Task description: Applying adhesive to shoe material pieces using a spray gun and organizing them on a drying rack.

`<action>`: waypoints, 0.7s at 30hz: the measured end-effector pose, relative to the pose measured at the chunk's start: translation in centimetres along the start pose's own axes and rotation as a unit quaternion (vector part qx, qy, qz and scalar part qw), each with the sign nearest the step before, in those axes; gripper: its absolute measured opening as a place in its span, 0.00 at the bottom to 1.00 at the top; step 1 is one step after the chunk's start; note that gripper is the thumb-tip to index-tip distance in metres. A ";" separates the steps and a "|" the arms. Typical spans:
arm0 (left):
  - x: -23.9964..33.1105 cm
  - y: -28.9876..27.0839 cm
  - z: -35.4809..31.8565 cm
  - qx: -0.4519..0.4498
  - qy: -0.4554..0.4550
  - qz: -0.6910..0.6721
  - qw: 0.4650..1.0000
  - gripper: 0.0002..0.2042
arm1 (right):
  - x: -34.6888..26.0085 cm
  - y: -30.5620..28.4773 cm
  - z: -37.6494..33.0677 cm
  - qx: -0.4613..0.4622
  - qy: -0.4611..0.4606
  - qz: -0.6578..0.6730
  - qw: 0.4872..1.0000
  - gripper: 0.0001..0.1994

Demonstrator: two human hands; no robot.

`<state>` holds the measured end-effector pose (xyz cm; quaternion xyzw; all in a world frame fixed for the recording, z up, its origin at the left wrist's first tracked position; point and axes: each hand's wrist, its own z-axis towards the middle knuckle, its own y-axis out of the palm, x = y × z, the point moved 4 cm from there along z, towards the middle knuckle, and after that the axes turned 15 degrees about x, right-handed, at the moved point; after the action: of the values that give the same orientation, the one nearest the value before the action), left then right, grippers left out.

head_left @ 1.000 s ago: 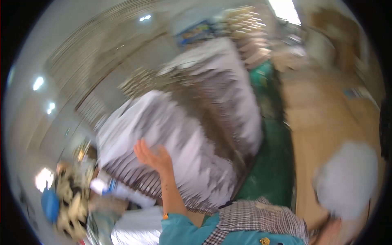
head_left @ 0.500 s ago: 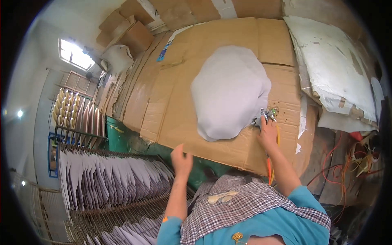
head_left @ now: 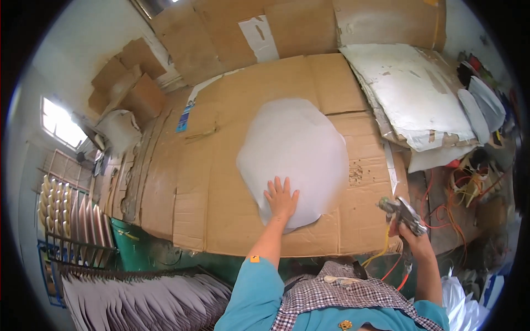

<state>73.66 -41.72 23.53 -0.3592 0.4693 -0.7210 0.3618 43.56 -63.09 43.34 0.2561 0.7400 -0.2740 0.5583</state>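
A pale grey, irregularly rounded stack of thin sheets (head_left: 301, 143) lies on the cardboard-covered table (head_left: 221, 209). My left hand (head_left: 282, 201) rests flat on its near part, fingers spread. To the right, beyond the table's near right corner, my right hand (head_left: 409, 237) is wrapped round a metal spray gun (head_left: 407, 214). The gun's nozzle end points left, toward the sheets. A yellow hose (head_left: 380, 252) and an orange hose (head_left: 404, 282) hang below it. How many sheets are in the stack I cannot tell.
Racks of hanging grey pieces (head_left: 138, 300) stand at the lower left, beside a green bin (head_left: 130, 243). A white-coated board stack (head_left: 414, 94) lies at the back right. Tangled hoses (head_left: 455, 220) spread on the right. Cardboard sheets (head_left: 298, 27) line the back wall.
My left hand has moved from beside the table onto the grey sheets and spread flat. My right hand has lifted the spray gun off the table and drawn it right and nearer. The view has shifted.
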 end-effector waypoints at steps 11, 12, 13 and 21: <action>-7.2 -1.9 -2.7 0.096 -0.169 -0.119 0.974 0.29 | -5.0 6.6 -8.4 -0.075 -0.057 -0.019 0.995 0.27; -8.9 -2.8 -4.1 0.101 -0.166 -0.122 0.973 0.29 | -5.2 7.1 -8.6 -0.074 -0.076 -0.046 0.993 0.27; -11.1 -3.8 -5.6 0.108 -0.165 -0.124 0.973 0.29 | -5.7 7.9 -8.5 -0.065 -0.084 -0.024 0.994 0.26; -28.5 -9.0 -18.4 0.192 -0.217 -0.068 0.955 0.06 | -7.1 7.6 -9.2 0.091 -0.149 -0.010 0.985 0.27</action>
<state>69.87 -6.88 21.36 -0.4618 0.2071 -0.7251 0.4670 44.14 -51.80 51.36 0.2543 0.6230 -0.3810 0.6341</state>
